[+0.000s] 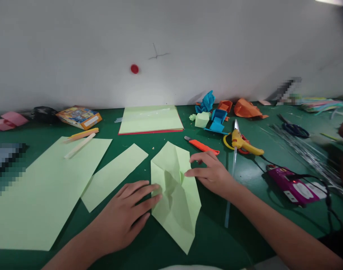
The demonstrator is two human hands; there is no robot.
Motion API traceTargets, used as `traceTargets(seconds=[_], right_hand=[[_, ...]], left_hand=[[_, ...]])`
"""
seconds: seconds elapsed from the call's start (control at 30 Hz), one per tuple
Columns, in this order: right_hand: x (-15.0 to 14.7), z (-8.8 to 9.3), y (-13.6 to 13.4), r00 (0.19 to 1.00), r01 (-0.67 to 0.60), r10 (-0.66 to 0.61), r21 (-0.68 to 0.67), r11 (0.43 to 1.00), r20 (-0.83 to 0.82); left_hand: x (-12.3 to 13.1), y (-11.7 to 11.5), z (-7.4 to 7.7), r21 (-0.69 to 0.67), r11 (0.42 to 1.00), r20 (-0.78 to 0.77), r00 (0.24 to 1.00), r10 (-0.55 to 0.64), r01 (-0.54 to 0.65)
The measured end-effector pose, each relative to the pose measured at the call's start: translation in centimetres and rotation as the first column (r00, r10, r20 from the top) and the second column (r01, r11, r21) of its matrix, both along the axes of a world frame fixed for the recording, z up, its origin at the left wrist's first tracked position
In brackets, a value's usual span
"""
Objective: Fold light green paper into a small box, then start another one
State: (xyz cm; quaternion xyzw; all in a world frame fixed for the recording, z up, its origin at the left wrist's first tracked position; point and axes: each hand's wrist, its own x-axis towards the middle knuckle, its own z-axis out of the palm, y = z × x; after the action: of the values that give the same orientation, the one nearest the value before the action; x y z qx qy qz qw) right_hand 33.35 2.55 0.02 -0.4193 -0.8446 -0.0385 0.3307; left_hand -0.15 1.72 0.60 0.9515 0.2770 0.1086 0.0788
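A creased light-green sheet of paper [174, 221], partly folded with raised creases in its middle, lies on the green table in front of me. My left hand [129, 213] rests at its left edge, fingers stretched out and fingertips on the paper. At the right edge is my right hand [212, 172], its fingers apart and curved, one fingertip touching a raised fold near the centre. Neither hand grips anything. Left of the creased sheet lies a light-green paper strip [115, 176], and beyond it a larger light-green sheet [39, 195].
An orange cutter [203, 146] lies behind my right hand, near a yellow glue gun [244, 144]. Further right sits a purple power bank [295, 185] with cables. Folded blue paper [216, 120], a green pad [151, 118] and a colourful box [80, 117] stand by the wall.
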Motion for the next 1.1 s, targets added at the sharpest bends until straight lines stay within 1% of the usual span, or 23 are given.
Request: traceTargets(seconds=[0.07, 0.13, 0.23, 0.3, 0.37, 0.47, 0.53, 0.63, 0.7, 0.77, 0.83, 0.93, 1.03, 1.1], right_hand=[[0.0, -0.2, 0.1, 0.999, 0.01, -0.01, 0.001, 1.0, -0.037], [0.0, -0.3, 0.1, 0.999, 0.005, -0.006, -0.001, 1.0, -0.038], [-0.1, -0.3, 0.2, 0.999, -0.038, 0.038, -0.008, 0.999, -0.027], [-0.2, -0.1, 0.2, 0.997, -0.073, 0.073, -0.009, 0.997, -0.04], [-0.3, 0.2, 0.0, 0.991, -0.12, 0.119, -0.01, 0.993, -0.062], [-0.7, 1.0, -0.7, 0.976, -0.202, 0.201, -0.002, 0.979, -0.077], [-1.2, 1.7, -1.6, 0.966, -0.254, 0.254, 0.003, 0.967, -0.046], [-2.1, 2.4, -2.8, 0.935, -0.341, 0.34, -0.004, 0.94, 0.099], [-2.5, 2.4, -3.2, 0.901, -0.394, 0.393, -0.034, 0.919, 0.185], [-2.6, 2.0, -3.2, 0.884, -0.413, 0.418, -0.07, 0.908, 0.21], [-2.3, 1.3, -2.8, 0.897, -0.392, 0.4, -0.08, 0.917, 0.19], [-1.7, 0.4, -2.1, 0.941, -0.299, 0.304, -0.059, 0.953, 0.149], [-1.4, 0.1, -1.9, 0.973, -0.198, 0.203, -0.051, 0.979, 0.111], [-1.5, 0.3, -2.1, 0.98, -0.176, 0.18, -0.055, 0.983, 0.086]], left_hand=[[-0.1, 0.3, 0.0, 0.026, 0.999, -0.053, 0.998, -0.039, 0.04], [-0.3, 0.7, 0.1, 0.031, 0.997, -0.086, 0.994, -0.065, 0.068], [-0.4, 0.8, 0.1, 0.015, 0.997, -0.115, 0.991, -0.071, 0.073], [-0.3, 0.7, 0.0, 0.02, 0.998, -0.12, 0.991, -0.057, 0.06], [0.0, 0.4, -0.1, 0.041, 0.999, -0.106, 0.994, -0.018, 0.022], [0.7, -0.2, -0.2, 0.062, 0.998, -0.096, 0.995, 0.035, -0.029], [1.1, -0.6, -0.2, 0.069, 0.997, -0.095, 0.995, 0.042, -0.035], [1.1, -0.6, -0.3, 0.077, 0.997, -0.068, 0.997, 0.028, -0.023], [0.6, -0.1, -0.4, 0.09, 0.996, -0.051, 0.998, 0.019, -0.014], [-0.4, 0.7, -0.6, 0.113, 0.993, -0.06, 0.997, 0.048, -0.041], [-1.3, 1.6, -0.8, 0.13, 0.989, -0.072, 0.994, 0.081, -0.071], [-2.2, 2.4, -1.0, 0.104, 0.991, -0.078, 0.993, 0.088, -0.08], [-2.1, 2.3, -1.1, 0.083, 0.992, -0.048, 0.994, 0.095, -0.091], [-1.8, 2.0, -1.1, 0.086, 0.992, -0.024, 0.995, 0.099, -0.097]])
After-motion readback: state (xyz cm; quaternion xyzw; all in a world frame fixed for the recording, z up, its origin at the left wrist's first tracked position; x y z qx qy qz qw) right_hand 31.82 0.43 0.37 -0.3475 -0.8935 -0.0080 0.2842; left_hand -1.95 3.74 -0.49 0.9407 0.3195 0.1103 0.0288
